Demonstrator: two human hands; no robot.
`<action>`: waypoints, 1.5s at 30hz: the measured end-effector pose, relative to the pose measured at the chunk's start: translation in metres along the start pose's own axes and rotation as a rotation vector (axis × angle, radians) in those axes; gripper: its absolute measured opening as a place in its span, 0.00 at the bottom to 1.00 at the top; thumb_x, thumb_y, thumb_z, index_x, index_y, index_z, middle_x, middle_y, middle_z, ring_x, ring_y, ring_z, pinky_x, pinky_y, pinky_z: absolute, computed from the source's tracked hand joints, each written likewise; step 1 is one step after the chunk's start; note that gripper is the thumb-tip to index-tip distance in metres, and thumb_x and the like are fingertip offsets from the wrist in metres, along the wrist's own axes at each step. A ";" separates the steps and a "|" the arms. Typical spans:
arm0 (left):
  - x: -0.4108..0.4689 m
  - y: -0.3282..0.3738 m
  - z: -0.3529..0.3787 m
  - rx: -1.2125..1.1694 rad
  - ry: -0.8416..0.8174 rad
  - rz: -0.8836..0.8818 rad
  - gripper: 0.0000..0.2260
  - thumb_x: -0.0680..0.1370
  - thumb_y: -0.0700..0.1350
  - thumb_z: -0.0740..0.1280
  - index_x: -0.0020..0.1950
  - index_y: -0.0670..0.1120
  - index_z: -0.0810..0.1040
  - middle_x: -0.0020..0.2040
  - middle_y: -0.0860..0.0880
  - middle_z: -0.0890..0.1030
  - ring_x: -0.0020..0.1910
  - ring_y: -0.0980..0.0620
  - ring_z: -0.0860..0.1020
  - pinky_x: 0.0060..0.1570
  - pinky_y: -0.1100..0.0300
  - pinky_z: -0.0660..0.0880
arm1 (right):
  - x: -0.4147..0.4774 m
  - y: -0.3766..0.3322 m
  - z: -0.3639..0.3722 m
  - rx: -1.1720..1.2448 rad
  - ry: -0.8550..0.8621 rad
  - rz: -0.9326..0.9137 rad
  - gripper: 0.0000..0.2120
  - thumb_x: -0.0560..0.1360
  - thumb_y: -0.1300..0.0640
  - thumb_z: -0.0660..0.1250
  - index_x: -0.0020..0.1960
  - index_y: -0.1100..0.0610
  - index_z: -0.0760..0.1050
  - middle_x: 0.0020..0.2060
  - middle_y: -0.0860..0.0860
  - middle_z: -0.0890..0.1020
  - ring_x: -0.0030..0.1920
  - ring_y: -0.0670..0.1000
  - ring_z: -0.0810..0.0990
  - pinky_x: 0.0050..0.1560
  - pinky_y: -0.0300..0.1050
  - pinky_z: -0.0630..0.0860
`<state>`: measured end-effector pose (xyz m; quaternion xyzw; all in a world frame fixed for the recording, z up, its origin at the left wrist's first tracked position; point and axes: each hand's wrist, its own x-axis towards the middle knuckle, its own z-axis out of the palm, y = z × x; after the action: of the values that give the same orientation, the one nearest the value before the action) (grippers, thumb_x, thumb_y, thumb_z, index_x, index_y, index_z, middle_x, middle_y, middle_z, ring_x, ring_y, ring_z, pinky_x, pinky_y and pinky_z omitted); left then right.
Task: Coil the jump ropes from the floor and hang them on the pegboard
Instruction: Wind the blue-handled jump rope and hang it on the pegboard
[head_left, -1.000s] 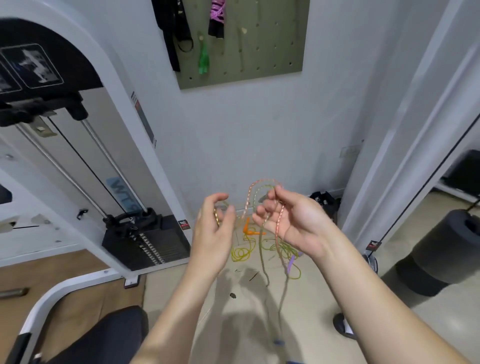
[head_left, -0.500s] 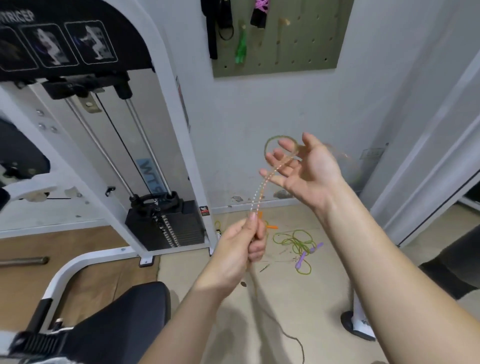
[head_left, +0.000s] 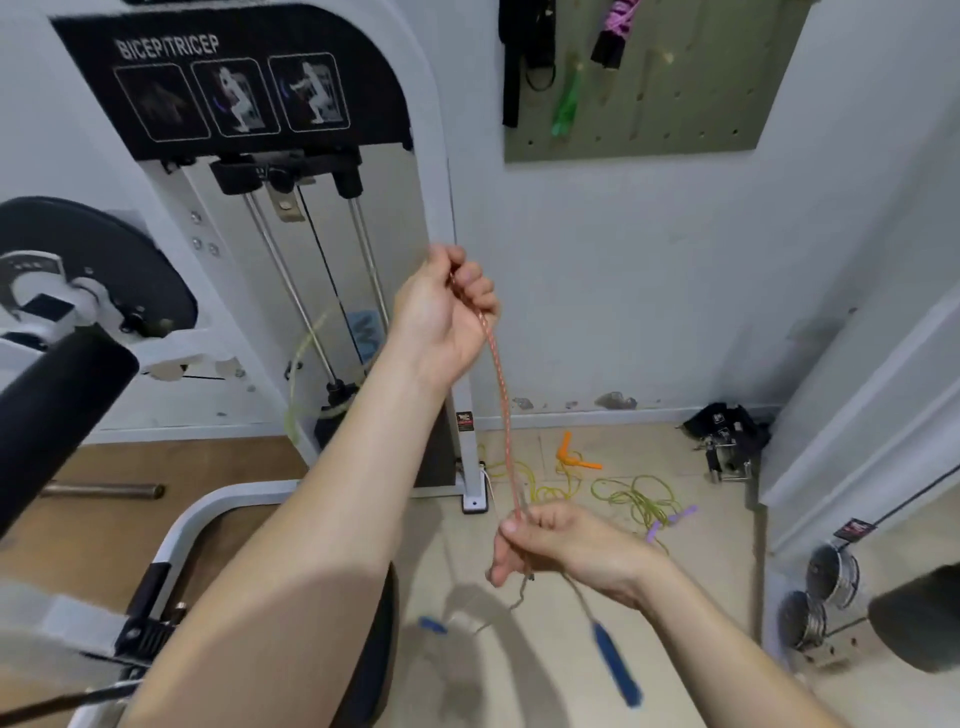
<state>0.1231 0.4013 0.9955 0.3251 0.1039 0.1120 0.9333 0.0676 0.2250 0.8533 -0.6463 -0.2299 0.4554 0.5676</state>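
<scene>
The left hand (head_left: 447, 312) was raised in front of the machine (head_left: 291, 156), with its fingers (head_left: 477, 283) curled tight round the upper part of the rope (head_left: 498, 384). The right hand (head_left: 566, 545) was lower and nearer to the body, and it pinched the same rope between thumb and fingers. Between the two hands the rope ran almost straight, its long axis close to vertical. Below the right hand the loose part hung down, ending in a blue handle (head_left: 615, 665) above the floor (head_left: 623, 447).

I judged that the next loop had to go from the right hand up to the left, where the coil would gather. The pegboard (head_left: 675, 104) was high on the wall (head_left: 623, 286), up and to the right of the left hand. A black strap (head_left: 511, 67), a green thing (head_left: 566, 104) and a pink bundle (head_left: 615, 31) hung on it. A yellow rope (head_left: 545, 488) and a green rope (head_left: 644, 499) lay on the floor by the wall, not yet coiled.
</scene>
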 end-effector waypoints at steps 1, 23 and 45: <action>0.004 0.009 0.002 -0.013 0.003 0.019 0.18 0.83 0.53 0.50 0.36 0.48 0.65 0.24 0.53 0.63 0.23 0.56 0.60 0.27 0.66 0.57 | 0.002 0.010 0.005 -0.040 -0.028 0.050 0.15 0.82 0.53 0.58 0.41 0.54 0.77 0.39 0.55 0.84 0.47 0.55 0.76 0.55 0.50 0.68; -0.093 -0.075 -0.134 0.382 -0.359 -0.534 0.27 0.69 0.66 0.69 0.50 0.42 0.79 0.38 0.49 0.81 0.36 0.52 0.78 0.40 0.62 0.74 | 0.066 -0.100 -0.007 0.863 0.541 -0.107 0.18 0.85 0.49 0.48 0.41 0.56 0.66 0.22 0.53 0.77 0.30 0.54 0.83 0.23 0.36 0.73; -0.011 -0.014 0.012 -0.345 -0.144 -0.214 0.20 0.84 0.50 0.50 0.33 0.46 0.66 0.20 0.52 0.63 0.14 0.57 0.58 0.15 0.66 0.51 | 0.029 -0.010 0.009 0.164 -0.201 -0.037 0.06 0.74 0.58 0.70 0.49 0.51 0.84 0.49 0.43 0.83 0.40 0.45 0.70 0.32 0.34 0.65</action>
<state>0.1173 0.3806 0.9968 0.1547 0.0503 0.0050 0.9867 0.0758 0.2558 0.8534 -0.5445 -0.2596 0.5245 0.6009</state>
